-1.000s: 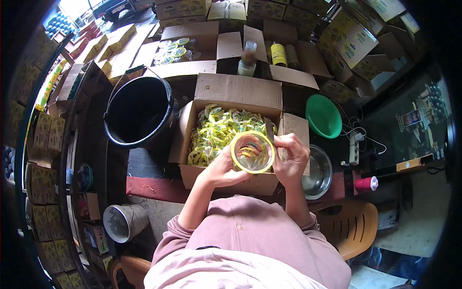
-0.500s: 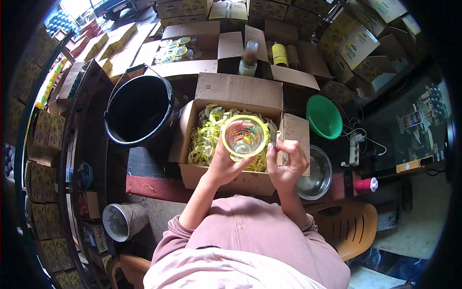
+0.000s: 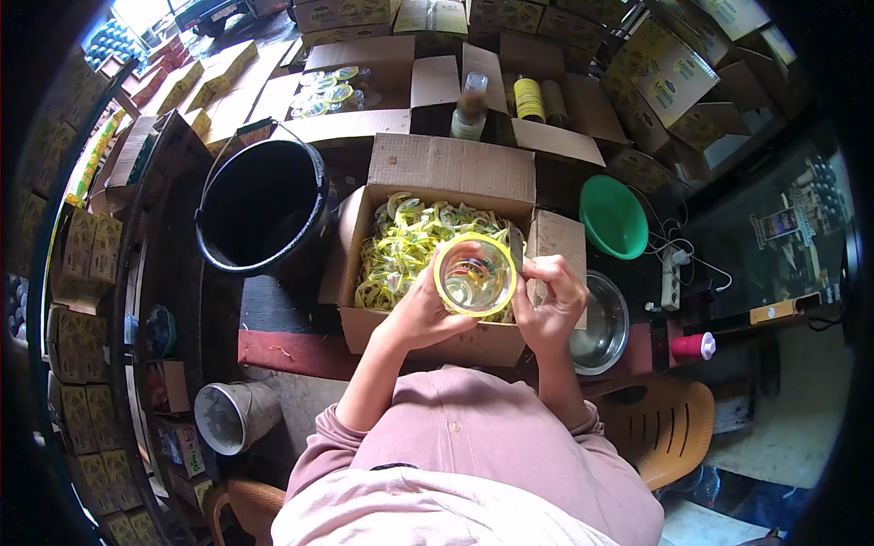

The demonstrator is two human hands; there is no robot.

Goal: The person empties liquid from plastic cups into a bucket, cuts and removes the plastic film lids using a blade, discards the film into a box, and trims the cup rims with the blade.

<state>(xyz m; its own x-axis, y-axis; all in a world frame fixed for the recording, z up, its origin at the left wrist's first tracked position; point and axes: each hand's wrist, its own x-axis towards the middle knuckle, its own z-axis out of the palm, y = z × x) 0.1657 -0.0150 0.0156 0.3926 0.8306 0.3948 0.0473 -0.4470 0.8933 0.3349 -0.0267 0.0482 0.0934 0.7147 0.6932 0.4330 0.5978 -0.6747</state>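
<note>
My left hand is wrapped round a clear plastic cup with a yellow rim, its mouth tilted up toward me. Beside the rim, the fingers of my right hand are pinched together on a thin grey blade-like strip, which rises from the fingertips along the cup's right side. Both hands are over the near side of an open cardboard box. Curled yellow and clear plastic trimmings fill that box.
A black bucket stands left of the box. To the right are a green basin, a clear bowl, a power strip and a pink thread spool. Behind stand a bottle and another carton holding cups.
The cup has moved slightly right and toward me and is turned in my left hand. My right hand's fingers have closed in beside the rim.
</note>
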